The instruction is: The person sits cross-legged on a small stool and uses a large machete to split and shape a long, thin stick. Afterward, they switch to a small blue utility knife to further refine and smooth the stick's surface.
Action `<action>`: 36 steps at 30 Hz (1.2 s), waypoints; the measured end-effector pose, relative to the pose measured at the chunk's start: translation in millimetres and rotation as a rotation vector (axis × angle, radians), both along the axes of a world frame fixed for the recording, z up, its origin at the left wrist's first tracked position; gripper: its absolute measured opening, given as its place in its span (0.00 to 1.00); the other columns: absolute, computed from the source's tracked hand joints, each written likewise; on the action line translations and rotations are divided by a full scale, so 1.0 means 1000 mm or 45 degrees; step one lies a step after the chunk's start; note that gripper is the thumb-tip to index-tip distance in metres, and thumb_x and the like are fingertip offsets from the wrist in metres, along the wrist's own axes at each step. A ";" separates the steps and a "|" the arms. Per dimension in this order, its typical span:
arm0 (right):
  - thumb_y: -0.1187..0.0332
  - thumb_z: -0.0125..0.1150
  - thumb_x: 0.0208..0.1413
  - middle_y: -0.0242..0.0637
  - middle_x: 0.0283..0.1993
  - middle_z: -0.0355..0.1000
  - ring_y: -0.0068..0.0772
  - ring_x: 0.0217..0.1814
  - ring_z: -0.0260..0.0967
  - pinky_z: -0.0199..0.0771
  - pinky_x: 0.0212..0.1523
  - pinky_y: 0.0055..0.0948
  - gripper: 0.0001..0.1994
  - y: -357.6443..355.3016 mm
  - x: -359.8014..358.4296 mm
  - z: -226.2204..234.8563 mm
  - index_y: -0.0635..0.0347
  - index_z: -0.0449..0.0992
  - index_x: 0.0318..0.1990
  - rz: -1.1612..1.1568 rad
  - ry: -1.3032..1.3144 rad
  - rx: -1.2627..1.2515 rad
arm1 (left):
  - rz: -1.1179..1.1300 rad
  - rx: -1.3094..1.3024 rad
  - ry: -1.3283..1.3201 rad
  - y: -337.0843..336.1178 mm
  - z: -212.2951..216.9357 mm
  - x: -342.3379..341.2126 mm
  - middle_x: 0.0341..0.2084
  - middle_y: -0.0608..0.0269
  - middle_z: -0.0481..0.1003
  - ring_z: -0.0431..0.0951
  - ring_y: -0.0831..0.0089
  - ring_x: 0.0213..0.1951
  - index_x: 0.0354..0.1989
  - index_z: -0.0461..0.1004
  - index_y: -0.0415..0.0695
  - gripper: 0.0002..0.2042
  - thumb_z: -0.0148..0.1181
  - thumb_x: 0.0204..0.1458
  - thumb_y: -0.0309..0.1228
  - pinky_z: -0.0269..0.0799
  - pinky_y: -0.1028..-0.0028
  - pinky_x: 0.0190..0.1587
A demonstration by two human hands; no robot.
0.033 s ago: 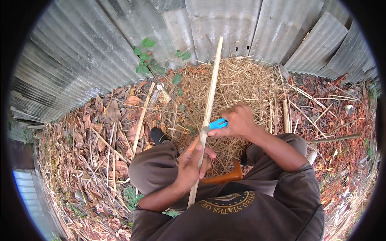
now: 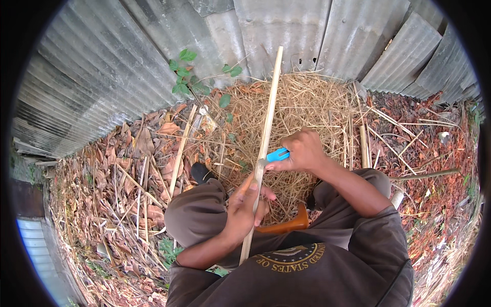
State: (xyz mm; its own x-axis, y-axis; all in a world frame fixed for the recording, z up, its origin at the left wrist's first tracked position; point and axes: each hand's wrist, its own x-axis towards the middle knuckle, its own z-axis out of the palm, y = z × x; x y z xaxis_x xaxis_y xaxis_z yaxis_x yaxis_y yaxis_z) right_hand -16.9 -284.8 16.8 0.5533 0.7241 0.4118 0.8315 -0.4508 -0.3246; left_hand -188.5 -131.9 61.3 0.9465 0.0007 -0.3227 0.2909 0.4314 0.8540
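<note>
A long, pale, split wooden stick (image 2: 270,112) slants from my lap up toward the metal wall. Around its lower part, my left hand (image 2: 241,204) is closed, the thumb along the near face. Something orange lies along a finger of that hand, too small to name. My right hand (image 2: 305,149) grips a blue-handled cutter (image 2: 279,154), whose short grey blade (image 2: 262,162) touches the stick just beyond my left hand. Between my legs rests a curved orange-brown handle-like piece (image 2: 288,224), partly hidden by my left hand and clothing.
Corrugated metal sheets (image 2: 286,36) wall off the far side. Dry straw (image 2: 312,102) lies before me, with brown leaves and a pale stick (image 2: 181,148) to the left. A leafy green plant (image 2: 180,77) stands by the wall; a branch (image 2: 427,175) lies at the right.
My right hand and the blue-handled cutter have shifted very slightly, the handle tilting a little upward. The stick and my left hand look the same.
</note>
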 end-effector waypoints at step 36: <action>0.21 0.46 0.40 0.39 0.10 0.65 0.42 0.14 0.68 0.67 0.18 0.40 0.40 -0.027 0.065 -0.012 0.55 0.75 0.13 -0.382 -0.049 -0.056 | -0.149 0.031 -0.033 -0.011 0.003 -0.012 0.30 0.57 0.73 0.58 0.86 0.10 0.66 0.51 0.39 0.22 0.33 0.67 0.36 0.59 0.81 0.20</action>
